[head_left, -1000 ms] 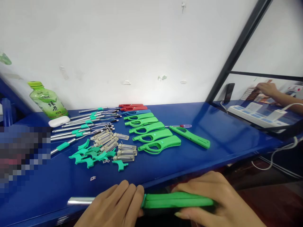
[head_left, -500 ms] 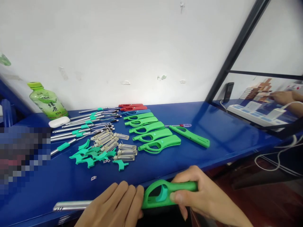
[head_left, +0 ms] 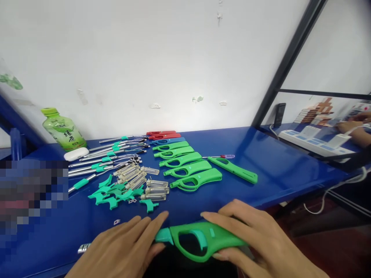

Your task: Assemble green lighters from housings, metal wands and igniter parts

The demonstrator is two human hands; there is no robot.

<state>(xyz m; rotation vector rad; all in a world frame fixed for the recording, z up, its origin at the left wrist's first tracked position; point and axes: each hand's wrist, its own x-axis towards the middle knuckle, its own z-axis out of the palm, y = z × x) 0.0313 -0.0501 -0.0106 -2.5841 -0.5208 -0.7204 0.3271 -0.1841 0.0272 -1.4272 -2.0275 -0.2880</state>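
Head view: the green lighter (head_left: 222, 236) is held at the near edge of the surface (head_left: 240, 143), in front of the green casings (head_left: 207, 178). Compared with half a second ago, it has been rolled so that the trigger guard faces the operator, and the teal collar (head_left: 164, 235) is now exposed. The right hand (head_left: 261, 235) has its fingers clamped on the handle; the left hand (head_left: 121, 243) has its fingers closed around the front end, covering most of the metal tube (head_left: 84, 248). The collar joint and trigger (head_left: 201, 239) are presumably now accessible for checking.
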